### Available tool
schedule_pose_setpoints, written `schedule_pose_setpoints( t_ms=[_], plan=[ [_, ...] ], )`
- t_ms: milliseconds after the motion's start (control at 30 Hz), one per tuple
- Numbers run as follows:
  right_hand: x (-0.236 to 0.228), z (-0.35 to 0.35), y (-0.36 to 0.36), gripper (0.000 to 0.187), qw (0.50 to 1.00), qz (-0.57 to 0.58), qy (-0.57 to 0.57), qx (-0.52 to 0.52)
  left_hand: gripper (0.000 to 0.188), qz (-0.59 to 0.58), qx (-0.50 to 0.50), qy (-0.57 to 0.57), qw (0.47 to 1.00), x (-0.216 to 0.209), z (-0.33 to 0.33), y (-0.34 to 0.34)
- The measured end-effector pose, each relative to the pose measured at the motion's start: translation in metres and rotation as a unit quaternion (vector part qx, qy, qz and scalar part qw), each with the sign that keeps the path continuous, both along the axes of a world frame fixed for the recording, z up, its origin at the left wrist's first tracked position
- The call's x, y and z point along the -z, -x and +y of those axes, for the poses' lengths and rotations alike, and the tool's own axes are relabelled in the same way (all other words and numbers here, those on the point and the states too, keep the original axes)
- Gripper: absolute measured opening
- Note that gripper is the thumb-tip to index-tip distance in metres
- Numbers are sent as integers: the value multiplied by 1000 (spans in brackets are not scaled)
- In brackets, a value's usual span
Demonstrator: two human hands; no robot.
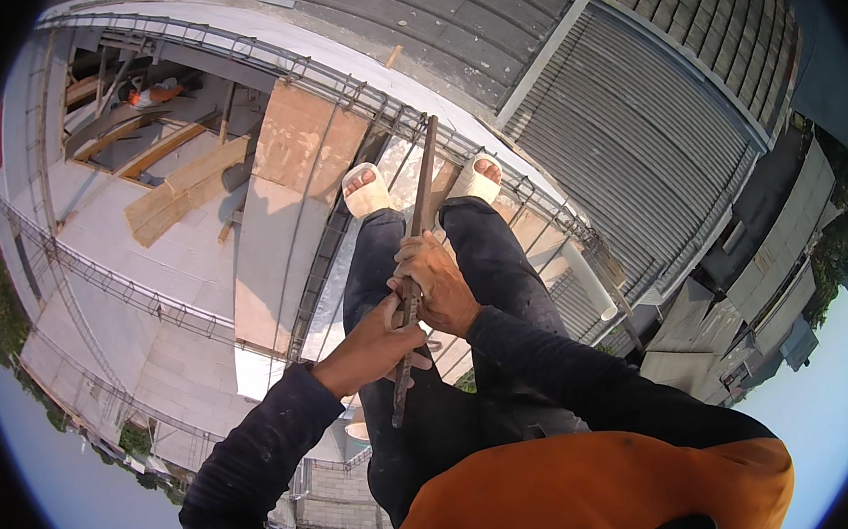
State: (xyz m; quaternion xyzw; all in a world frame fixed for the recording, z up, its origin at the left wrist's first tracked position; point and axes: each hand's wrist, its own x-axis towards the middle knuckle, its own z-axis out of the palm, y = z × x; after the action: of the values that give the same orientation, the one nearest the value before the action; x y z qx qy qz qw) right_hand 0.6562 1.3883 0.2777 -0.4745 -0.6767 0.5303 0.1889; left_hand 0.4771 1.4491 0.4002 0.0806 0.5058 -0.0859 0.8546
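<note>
A long, narrow, rusty-brown bar point(425, 176) slants between my legs, from near my feet down towards my lap. My right hand point(437, 281) is closed round its middle. Just below, my left hand point(371, 345) is closed on the same bar, its fingers partly hidden behind it. The bar's near end sticks out past my left hand, over my dark trousers. My feet, in pale open-toed sandals point(368, 192), stand apart on either side of the bar's far part, among thin steel rods.
Rebar cages point(321, 262) run beside and ahead of me. A plywood panel point(309, 140) and loose planks point(188, 191) lie left, near an opening where a person in orange point(154, 92) is visible. A white pipe point(590, 280) and corrugated roofing point(630, 122) are right.
</note>
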Motion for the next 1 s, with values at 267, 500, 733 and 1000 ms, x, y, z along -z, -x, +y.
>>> schedule_pose_setpoints(
  t_ms=[267,500,733,1000],
  plan=[
    [39,-71,63,36,980,-63,8,-190,31,249,344,-306,852,79,-192,55],
    [124,-94,66,65,939,-94,53,-327,29,262,366,-299,842,170,-309,86],
    [289,-47,86,105,819,-172,-147,-528,29,272,339,-337,835,319,-421,119],
    [404,-90,100,90,759,-253,-271,-535,23,293,283,-388,827,501,-473,153]
  ],
)
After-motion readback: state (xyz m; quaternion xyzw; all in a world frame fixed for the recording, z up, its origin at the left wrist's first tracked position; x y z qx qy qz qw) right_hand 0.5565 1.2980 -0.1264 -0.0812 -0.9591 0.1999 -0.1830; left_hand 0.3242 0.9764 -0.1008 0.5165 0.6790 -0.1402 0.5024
